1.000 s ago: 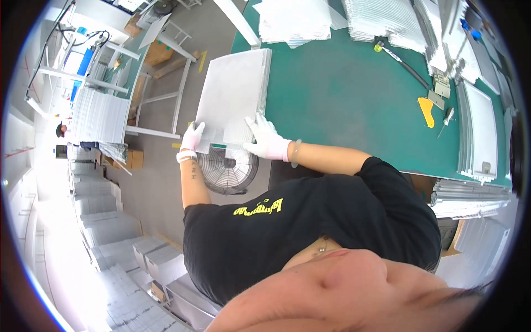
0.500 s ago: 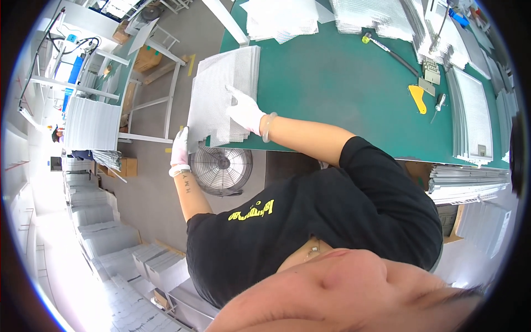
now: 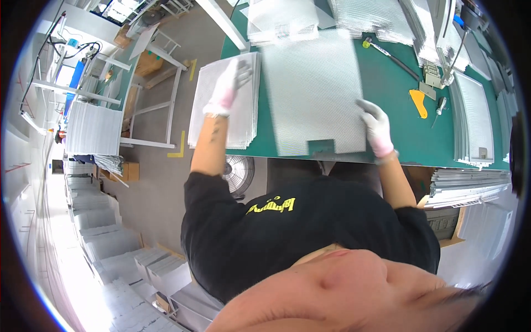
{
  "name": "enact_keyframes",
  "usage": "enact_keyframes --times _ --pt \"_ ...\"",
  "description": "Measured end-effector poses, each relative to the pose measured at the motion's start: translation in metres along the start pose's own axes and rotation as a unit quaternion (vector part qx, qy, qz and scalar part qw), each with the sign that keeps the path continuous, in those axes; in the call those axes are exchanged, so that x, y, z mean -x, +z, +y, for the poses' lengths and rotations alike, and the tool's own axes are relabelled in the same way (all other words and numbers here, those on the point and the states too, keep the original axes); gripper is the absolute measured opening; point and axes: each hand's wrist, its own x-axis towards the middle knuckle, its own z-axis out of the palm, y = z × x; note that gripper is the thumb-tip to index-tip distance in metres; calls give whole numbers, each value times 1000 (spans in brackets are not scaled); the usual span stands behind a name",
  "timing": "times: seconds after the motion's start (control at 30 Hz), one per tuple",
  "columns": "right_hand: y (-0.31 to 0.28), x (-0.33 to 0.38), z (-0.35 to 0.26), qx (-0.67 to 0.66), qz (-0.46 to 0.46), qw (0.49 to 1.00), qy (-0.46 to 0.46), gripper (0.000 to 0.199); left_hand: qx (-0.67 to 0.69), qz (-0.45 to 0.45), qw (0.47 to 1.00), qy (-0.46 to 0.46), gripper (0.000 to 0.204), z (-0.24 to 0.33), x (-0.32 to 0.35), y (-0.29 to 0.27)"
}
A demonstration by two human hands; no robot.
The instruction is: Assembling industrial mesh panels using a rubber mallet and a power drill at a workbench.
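A rectangular silver mesh sheet (image 3: 315,91) with a notch in its near edge lies over the middle of the green table (image 3: 404,144), its left side smeared by motion. My right hand (image 3: 377,130), in a white and pink glove, has its fingers at the sheet's right edge and grips it there. To the left, a stack of pale mesh sheets (image 3: 221,127) sits at the table's corner, its edges fairly even. Over the upper part of that stack is my gloved left hand (image 3: 229,86), fingers stretched out and slightly apart, holding nothing.
Right of the sheet lie a hammer (image 3: 392,58), a yellow scraper (image 3: 418,103) and a screwdriver (image 3: 440,110). More mesh sheets (image 3: 373,22) are piled along the far side. Framed panels (image 3: 473,116) stand at the right. A floor fan (image 3: 239,174) is below the table's left corner.
One mesh sheet has come off the left stack to the table's middle. My right hand has moved right with its edge; my left hand has gone from the stack's near corner up over its top.
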Motion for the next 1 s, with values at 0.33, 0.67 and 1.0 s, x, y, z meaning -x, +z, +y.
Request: enact_keyframes --times 0.33,0.67,1.0 --pt "-14 32 8 563 15 801 -202 39 96 127 979 124 23 -38 -157 107" --pt "-9 -2 15 601 -65 786 -133 46 -18 40 976 215 31 37 53 73" --pt "-14 23 -37 301 -10 953 -16 88 -283 94 951 76 63 -96 165 122"
